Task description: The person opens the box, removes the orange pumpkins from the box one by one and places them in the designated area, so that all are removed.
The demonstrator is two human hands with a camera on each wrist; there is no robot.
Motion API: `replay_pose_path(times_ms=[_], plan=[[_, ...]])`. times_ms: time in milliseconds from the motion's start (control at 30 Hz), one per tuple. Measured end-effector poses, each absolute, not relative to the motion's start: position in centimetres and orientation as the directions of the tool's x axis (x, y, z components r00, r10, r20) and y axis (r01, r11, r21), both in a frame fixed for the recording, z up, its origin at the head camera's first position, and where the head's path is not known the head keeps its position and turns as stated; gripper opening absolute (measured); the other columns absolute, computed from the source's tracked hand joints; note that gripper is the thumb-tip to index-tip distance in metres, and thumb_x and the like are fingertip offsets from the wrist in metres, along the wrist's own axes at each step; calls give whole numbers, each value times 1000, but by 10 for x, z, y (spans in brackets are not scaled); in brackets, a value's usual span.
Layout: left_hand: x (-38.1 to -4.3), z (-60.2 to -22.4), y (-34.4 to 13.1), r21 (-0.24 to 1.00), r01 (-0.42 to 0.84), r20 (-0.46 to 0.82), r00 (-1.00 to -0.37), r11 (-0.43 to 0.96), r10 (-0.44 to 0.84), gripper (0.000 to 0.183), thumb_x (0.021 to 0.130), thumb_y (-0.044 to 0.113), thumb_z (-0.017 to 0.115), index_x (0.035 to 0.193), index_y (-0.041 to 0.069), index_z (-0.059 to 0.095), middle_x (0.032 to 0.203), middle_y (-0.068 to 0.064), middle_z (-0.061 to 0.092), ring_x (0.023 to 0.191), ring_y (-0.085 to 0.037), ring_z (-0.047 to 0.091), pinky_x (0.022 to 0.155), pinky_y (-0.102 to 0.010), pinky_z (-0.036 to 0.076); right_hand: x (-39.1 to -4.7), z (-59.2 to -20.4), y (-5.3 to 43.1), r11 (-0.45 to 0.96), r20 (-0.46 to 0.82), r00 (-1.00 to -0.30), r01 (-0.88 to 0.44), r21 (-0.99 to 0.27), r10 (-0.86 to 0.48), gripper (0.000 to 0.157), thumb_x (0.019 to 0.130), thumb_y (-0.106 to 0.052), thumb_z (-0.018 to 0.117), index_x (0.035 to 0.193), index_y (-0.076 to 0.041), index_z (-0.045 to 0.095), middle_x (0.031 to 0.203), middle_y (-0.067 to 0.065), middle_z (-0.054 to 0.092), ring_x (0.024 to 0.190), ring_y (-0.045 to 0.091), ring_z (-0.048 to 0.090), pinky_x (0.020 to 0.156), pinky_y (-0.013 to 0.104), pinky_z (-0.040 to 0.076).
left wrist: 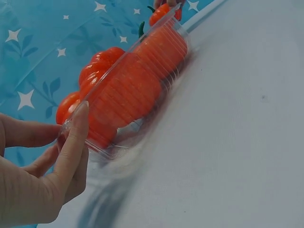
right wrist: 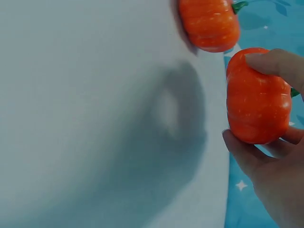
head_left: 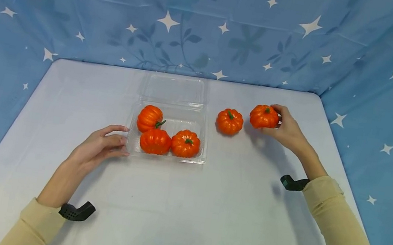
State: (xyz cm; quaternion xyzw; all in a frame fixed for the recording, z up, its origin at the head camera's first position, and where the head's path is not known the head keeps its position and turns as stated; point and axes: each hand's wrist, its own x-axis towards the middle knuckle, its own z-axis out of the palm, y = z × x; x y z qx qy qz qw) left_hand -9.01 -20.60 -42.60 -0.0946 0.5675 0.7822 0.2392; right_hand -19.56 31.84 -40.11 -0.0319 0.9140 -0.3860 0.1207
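A clear plastic container (head_left: 195,162) stands on the table with its lid (head_left: 175,88) folded back. Inside are three small orange pumpkins, one at the back left (head_left: 149,118), one at the front left (head_left: 155,141) and one at the front right (head_left: 185,143). My left hand (head_left: 98,147) holds the container's left edge, thumb and fingers at the rim in the left wrist view. Over the table at the right, my right hand (head_left: 289,129) grips another pumpkin (right wrist: 259,102), thumb on one side and fingers on the other. A further pumpkin (head_left: 229,122) sits on the table between container and right hand.
A white cloth (head_left: 181,215) covers the table. Blue curtains (head_left: 213,21) with white stars and leaf prints hang behind it and along the sides. Dark wrist cameras are strapped at both sleeves (head_left: 342,229).
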Motion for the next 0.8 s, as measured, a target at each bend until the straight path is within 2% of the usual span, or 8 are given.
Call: replay_pose_path(times_ms=[200, 433, 800], plan=[[-89, -425, -204, 874, -445, -397, -885, -192, 245, 43, 103, -1, 56, 142, -6, 38, 93, -2, 69, 79, -14, 64, 84, -35, 66, -200, -420, 319, 703, -223, -962, 51, -709, -155, 90, 92, -23, 77, 159, -2, 21, 163, 22, 30, 143, 43, 37, 120, 62, 38], [-91, -424, -201, 889, -435, -397, -888, -145, 234, 45, 104, 0, 55, 144, -8, 37, 92, -2, 68, 79, -14, 64, 83, -34, 66, -202, -430, 317, 716, -228, -961, 47, -696, -158, 90, 91, -19, 78, 158, -1, 21, 164, 23, 29, 147, 45, 34, 122, 63, 33], [-90, -425, -201, 894, -436, -406, -887, -109, 221, 52, 103, 2, 56, 149, -9, 34, 91, -2, 67, 78, -12, 65, 85, -32, 65, -205, -434, 310, 727, -234, -960, 49, -685, -156, 101, 87, -22, 84, 161, -4, 17, 166, 22, 26, 147, 44, 34, 123, 62, 32]])
